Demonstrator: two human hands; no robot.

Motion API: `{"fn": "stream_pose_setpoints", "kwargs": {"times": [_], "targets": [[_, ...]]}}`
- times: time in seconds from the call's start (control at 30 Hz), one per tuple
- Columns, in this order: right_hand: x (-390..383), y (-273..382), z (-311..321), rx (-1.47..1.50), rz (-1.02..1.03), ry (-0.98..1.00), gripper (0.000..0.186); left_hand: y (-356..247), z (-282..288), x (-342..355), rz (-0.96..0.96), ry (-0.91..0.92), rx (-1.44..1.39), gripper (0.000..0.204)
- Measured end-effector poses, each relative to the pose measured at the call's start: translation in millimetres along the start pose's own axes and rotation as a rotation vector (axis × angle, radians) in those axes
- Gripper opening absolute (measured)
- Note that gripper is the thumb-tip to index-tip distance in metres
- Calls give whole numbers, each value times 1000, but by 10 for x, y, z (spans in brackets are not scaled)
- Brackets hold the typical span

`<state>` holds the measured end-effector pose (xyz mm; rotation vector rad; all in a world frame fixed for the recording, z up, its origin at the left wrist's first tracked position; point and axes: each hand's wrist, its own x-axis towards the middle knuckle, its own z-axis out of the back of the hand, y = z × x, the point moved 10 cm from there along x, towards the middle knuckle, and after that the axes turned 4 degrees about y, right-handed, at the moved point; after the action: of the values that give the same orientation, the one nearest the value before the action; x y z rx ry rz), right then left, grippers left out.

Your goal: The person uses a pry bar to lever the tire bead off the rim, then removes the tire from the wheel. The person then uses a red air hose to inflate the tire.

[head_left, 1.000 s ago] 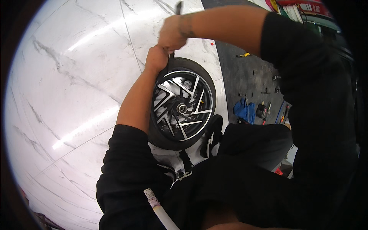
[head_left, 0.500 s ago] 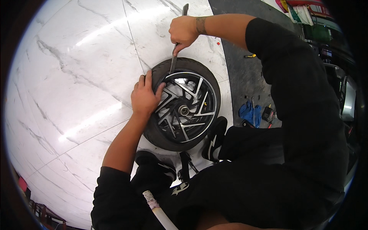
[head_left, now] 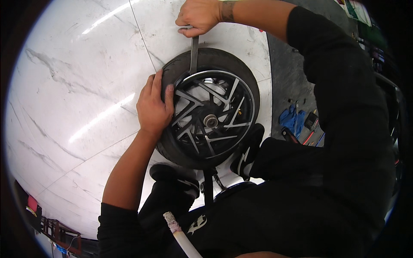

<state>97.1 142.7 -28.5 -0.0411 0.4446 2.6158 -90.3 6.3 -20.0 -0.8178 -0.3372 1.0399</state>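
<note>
One wheel [head_left: 211, 121] lies face up; left hand [head_left: 155, 109] spreads, ungripping, on its tire [head_left: 215, 59], likely steadying. Right hand [head_left: 198, 18] clenches a metal bar [head_left: 194, 56], tip at rim [head_left: 185, 79], presumably for leverage.

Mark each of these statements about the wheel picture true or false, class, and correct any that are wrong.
1. The right hand is closed around a metal bar. True.
2. The left hand grips the metal bar too. False: it rests, fingers extended, on the tire.
3. The metal bar crosses the tire to the edge of the spoked rim. True.
4. The crumpled blue item lies left of the tire. False: the blue item is to the right, on dark flooring.
5. A cigarette with ash at its tip shows near the lower edge. True.
</note>
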Motion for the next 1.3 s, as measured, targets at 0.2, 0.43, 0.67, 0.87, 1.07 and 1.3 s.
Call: {"fn": "stream_pose_setpoints", "kwargs": {"times": [0.2,0.43,0.67,0.87,1.07,1.3], "targets": [[33,7,-8,-64,-155,139,43,-6,-1,30,57,56,51,49],[-8,-17,-95,-13,-133,60,51,57,-14,-37,-15,3,-9,49],[-46,23,51,-65,-166,88,51,-79,-185,445,225,254,111,53],[-114,113,204,-131,-259,267,59,-116,-446,748,43,335,67,55],[-1357,-35,967,-178,-815,207,81,-57,-499,797,-80,345,-13,53],[-1947,1717,129,881,-936,243,53,-122,-436,778,-29,384,-98,55]]}}
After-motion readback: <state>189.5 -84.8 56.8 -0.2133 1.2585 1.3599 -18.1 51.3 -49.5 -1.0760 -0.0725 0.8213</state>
